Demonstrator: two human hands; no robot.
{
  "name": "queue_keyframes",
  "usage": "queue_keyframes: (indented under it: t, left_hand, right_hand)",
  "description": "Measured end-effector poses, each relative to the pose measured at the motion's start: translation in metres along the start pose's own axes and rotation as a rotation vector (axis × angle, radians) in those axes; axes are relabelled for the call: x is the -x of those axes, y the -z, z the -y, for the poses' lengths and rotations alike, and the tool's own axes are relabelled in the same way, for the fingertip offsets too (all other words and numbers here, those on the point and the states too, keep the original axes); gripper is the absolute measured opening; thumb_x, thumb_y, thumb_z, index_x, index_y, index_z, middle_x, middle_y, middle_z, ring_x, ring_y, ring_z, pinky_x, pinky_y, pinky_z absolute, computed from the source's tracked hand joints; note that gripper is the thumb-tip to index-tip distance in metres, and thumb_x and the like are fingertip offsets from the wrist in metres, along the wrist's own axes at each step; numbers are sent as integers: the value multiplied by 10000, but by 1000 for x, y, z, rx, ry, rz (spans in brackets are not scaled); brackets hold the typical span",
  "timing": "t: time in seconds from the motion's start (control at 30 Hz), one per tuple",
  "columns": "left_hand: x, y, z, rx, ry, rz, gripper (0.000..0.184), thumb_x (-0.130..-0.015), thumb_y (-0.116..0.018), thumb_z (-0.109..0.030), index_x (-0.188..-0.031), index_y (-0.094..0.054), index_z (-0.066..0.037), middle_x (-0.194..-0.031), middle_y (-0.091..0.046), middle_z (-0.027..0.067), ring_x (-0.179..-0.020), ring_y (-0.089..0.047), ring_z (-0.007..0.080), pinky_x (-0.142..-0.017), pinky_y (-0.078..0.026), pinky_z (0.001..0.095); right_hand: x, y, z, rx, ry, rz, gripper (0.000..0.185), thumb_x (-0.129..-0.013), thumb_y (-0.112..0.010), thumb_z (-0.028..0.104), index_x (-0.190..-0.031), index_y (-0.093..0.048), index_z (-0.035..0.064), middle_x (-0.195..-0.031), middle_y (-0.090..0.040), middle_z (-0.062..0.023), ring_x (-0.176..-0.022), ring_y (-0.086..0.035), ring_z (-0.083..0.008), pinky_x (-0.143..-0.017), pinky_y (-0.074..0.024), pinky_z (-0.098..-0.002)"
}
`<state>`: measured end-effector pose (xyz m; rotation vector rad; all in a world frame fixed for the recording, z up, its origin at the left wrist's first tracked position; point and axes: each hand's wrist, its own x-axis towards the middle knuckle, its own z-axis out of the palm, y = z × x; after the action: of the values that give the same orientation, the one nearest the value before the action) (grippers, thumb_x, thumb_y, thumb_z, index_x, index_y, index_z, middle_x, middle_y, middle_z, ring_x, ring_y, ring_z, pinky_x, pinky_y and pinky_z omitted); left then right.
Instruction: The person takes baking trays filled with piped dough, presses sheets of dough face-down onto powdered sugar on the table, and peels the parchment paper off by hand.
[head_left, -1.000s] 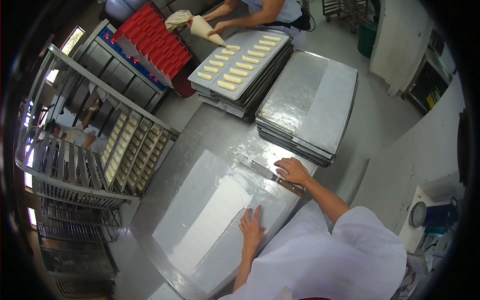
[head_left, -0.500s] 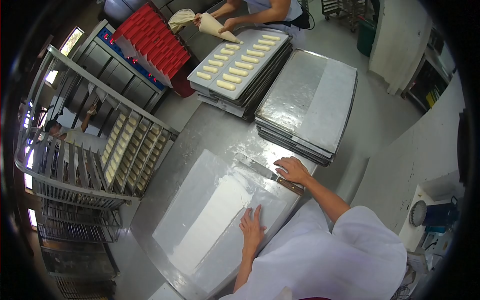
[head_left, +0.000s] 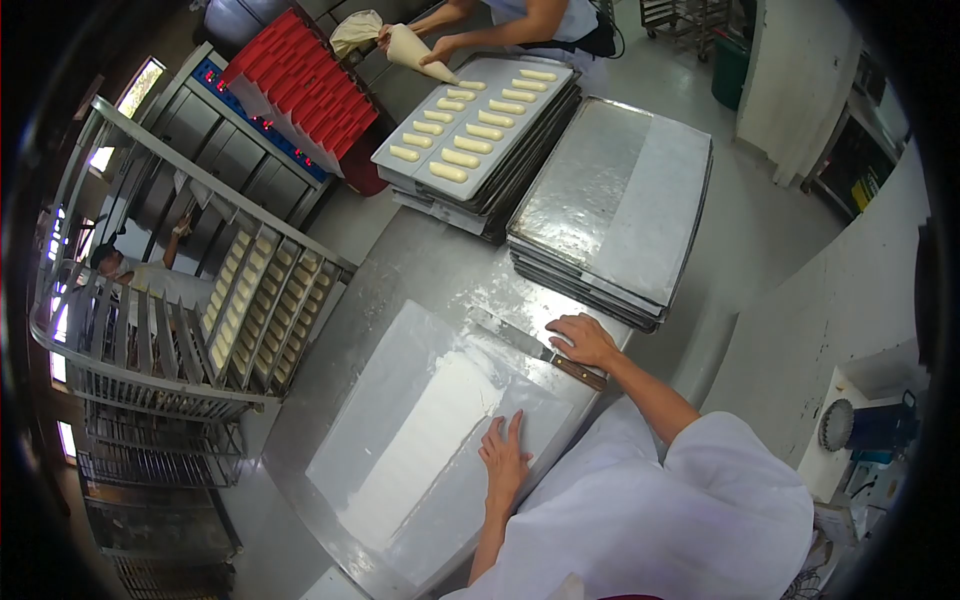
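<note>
My left hand [head_left: 506, 455] lies with fingers spread on a sheet of baking paper [head_left: 365, 390], beside a long strip of white powder [head_left: 425, 450]. My right hand [head_left: 585, 340] rests at the table's near edge, fingers apart and slightly bent, holding nothing. Close by it lies a long knife [head_left: 578, 373] with a wooden handle, its blade pointing away across the table. Whether the hand touches the knife I cannot tell.
Stacked metal trays [head_left: 580, 200] stand beyond my right hand. A co-worker's hands hold a piping bag [head_left: 412, 52] over a lined tray [head_left: 465, 185] of pale batter strips. To the left is a rack [head_left: 190, 165] of filled trays, with another person behind. Red crates [head_left: 300, 85] are stacked behind.
The co-worker's piping bag has moved left, and another batter strip now shows beside its tip. My hands, the knife and the powder have stayed put.
</note>
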<state>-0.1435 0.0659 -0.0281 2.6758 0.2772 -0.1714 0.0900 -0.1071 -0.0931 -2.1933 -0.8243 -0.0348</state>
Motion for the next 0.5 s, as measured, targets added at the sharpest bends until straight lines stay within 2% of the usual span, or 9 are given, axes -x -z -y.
queue_keyframes:
  t: [0.3, 0.4, 0.5]
  left_hand:
    - [1, 0, -2, 7, 9, 0, 931, -619, -777, 13, -1414, -366, -241, -1375, -316, 151, -1229, -347, 342, -951, -299, 460]
    - [1, -2, 1, -7, -11, -15, 943, -609, -799, -31, -1413, -360, -259, -1376, -309, 142, -1196, -354, 347, -930, -298, 472]
    - [2, 1, -2, 6, 2, -8, 927, -621, -777, 13, -1413, -369, -244, -1375, -318, 150, -1229, -350, 342, -942, -302, 455]
  right_hand:
    - [0, 0, 0, -1, -2, 11, 261, -877, -586, 299, -1040, -639, 101, -975, -637, -82, -942, -588, -273, -839, -439, -386]
    - [0, 2, 1, 5, -3, 13, 259, -878, -586, 297, -1040, -638, 101, -970, -637, -83, -938, -588, -274, -837, -438, -387]
    - [0, 1, 0, -1, 6, 9, 264, -882, -580, 302, -1046, -637, 102, -974, -635, -83, -939, -586, -274, -841, -436, -388]
